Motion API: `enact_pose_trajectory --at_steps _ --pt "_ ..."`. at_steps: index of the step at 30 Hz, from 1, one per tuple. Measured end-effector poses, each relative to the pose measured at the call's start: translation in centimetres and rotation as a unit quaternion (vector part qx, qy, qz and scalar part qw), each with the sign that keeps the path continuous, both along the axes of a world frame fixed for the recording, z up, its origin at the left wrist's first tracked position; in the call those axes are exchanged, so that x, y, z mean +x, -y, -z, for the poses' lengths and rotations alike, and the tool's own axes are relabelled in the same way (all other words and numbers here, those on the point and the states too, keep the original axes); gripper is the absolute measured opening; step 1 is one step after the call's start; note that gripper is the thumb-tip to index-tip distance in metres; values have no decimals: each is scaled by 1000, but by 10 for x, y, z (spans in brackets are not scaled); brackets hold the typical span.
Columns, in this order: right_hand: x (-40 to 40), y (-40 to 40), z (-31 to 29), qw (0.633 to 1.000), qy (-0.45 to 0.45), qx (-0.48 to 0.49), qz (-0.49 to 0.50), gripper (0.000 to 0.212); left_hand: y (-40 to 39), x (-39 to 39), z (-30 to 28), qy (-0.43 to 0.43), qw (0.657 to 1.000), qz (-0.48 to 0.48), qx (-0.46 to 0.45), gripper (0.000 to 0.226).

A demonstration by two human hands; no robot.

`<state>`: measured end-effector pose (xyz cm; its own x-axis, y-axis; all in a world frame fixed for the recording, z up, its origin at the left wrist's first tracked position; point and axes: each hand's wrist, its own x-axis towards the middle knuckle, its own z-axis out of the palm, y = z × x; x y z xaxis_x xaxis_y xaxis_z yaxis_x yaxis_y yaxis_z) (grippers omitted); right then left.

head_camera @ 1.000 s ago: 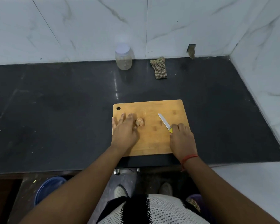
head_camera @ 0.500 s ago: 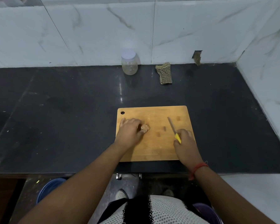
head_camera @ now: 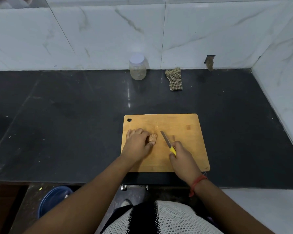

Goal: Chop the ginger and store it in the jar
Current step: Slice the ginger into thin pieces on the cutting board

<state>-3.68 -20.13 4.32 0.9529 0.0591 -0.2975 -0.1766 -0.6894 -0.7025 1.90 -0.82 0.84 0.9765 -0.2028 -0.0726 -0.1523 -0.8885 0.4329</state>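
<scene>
Ginger [head_camera: 153,138], one knobbly piece, lies on the left half of the wooden cutting board [head_camera: 184,125], and in the head view my left hand [head_camera: 137,144] holds it there, fingers curled over its left end and thumb against its near side. My right hand [head_camera: 182,155] is closed round the yellow handle of the knife [head_camera: 168,143]. The blade points away from me and slightly left, with its tip just right of the ginger and not touching it; I cannot tell whether the blade rests on the board or is lifted off it. A red thread [head_camera: 197,183] circles my right wrist. The board sits near the front edge of the dark countertop [head_camera: 66,124]. Far back, against the marble wall [head_camera: 100,34], stands the jar [head_camera: 137,67] with its white lid on, well apart from the board. A checked cloth [head_camera: 174,79] lies to its right.
</scene>
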Motion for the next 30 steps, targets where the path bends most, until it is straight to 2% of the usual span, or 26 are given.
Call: enact_pose_trajectory --at_steps 3,7,12,15,19,24,30 --pt "2 -8 -6 1000 -2 -4 -24 26 0 -1 3 3 1000 -10 -13 37" --pt "4 -14 -11 999 9 -15 -39 17 0 2 0 -8 1000 -16 2 36" --pt "5 -14 -11 999 5 -8 -40 16 -7 2 -7 -27 999 35 11 59" --pt "5 -13 -10 999 2 -3 -33 19 -11 1 -9 -8 995 78 57 52" --pt "3 -14 -9 1000 0 0 -29 23 -7 1 -9 5 996 56 67 43" --pt "1 -15 -8 1000 5 -1 -27 23 1 3 -10 17 995 29 96 46" --pt "1 -15 -10 999 7 -7 -33 24 5 2 -2 8 1000 -8 23 48"
